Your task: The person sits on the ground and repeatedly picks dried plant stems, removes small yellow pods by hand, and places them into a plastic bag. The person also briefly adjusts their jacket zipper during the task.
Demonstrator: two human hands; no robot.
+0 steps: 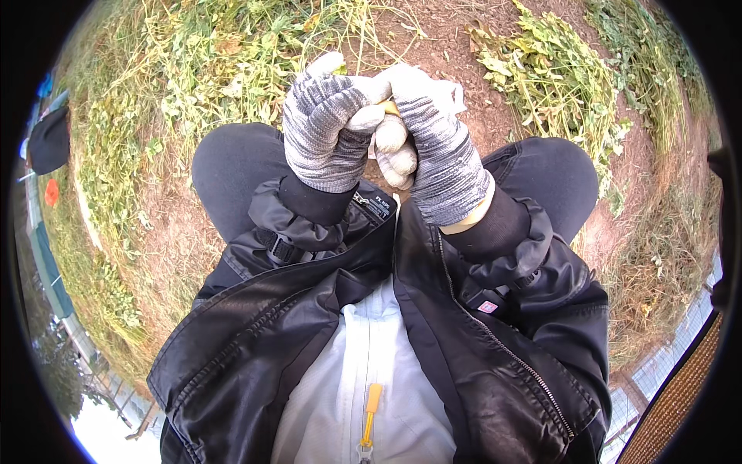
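Observation:
Both my hands wear grey-and-white striped knit gloves with pale coated fingers, and they meet in front of my knees. My left hand (330,127) is curled, its thumb and forefinger tips against the right hand. My right hand (432,139) has its fingers folded inward under the thumb. A small yellow piece (389,107) shows between the fingertips of both hands, pinched there; most of it is hidden, so its kind is unclear. A yellowish layer shows at the right glove's cuff. Below the hands is my open black jacket (249,342) over a light zipped top (371,336).
Uprooted, yellowing leafy plants (220,64) lie in a swath ahead on the left. Another heap of plants with pods (550,69) lies ahead on the right. Reddish bare soil (452,35) runs between them. My bent knees (232,168) flank the hands. Dry grass (649,290) is at the right.

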